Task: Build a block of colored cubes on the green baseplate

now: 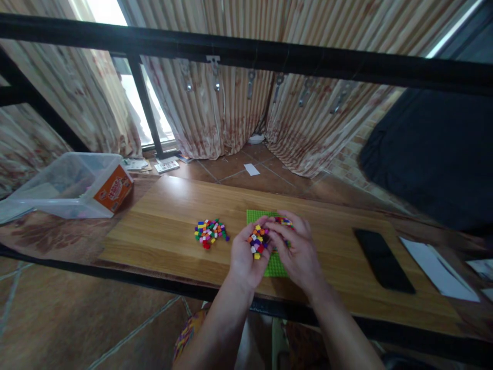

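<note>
My left hand (246, 257) is cupped, palm up, around a heap of small coloured building blocks (257, 240). Beside it, my right hand (298, 249) reaches in with bent fingers at the edge of that heap; whether a block sits between its fingertips is too small to make out. Under both hands lies a green studded baseplate (275, 268), partly hidden by them. Some coloured blocks (284, 221) show on the plate behind the right fingers. To the left, a loose pile of similar blocks (210, 231) rests on the wooden board.
The wooden board (162, 221) lies along the table. A clear plastic bin (73, 205) with an orange label stands at the left. On the right are a black phone-like slab (383, 261) and white papers (439, 270). A dark rail (246, 49) crosses before the curtains.
</note>
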Tool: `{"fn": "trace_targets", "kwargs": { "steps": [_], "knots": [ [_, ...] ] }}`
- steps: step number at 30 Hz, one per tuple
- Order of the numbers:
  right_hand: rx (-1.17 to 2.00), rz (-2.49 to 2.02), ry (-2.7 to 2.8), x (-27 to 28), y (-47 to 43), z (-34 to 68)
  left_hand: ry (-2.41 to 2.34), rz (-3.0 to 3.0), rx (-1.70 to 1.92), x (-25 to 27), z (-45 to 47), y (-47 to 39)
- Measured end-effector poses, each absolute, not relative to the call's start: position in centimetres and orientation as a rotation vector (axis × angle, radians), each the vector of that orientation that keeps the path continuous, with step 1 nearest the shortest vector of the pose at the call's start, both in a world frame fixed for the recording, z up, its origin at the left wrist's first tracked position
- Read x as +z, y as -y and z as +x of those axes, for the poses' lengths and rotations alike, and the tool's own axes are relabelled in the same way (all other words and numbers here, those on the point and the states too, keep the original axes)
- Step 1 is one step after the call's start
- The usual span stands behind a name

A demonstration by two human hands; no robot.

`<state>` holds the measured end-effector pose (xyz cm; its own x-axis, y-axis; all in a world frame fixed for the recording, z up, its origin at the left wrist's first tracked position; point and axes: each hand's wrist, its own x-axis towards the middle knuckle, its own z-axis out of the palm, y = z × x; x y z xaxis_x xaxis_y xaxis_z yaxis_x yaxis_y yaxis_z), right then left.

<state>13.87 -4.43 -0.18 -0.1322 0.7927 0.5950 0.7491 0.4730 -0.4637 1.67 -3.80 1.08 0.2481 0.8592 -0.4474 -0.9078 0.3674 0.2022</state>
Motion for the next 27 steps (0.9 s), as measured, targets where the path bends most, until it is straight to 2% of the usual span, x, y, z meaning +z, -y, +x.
{"fn": "trace_targets", "kwargs": {
  "steps": [12,18,27],
  "knots": [
    [0.207,-1.368,1.779,-0.6,4.1,13.3,-0.532,-0.109,1.202,1.0,1.8,3.7],
    [0.181,-1.405,1.592,-0.5,3.5,15.2,-0.736,-0.196,1.263,0.4,1.4,3.4],
    [0.071,-1.473,1.924,-2.1,2.6,15.4,-0.766,-0.161,1.172,0.0,2.4,3.5]
  ]
}}
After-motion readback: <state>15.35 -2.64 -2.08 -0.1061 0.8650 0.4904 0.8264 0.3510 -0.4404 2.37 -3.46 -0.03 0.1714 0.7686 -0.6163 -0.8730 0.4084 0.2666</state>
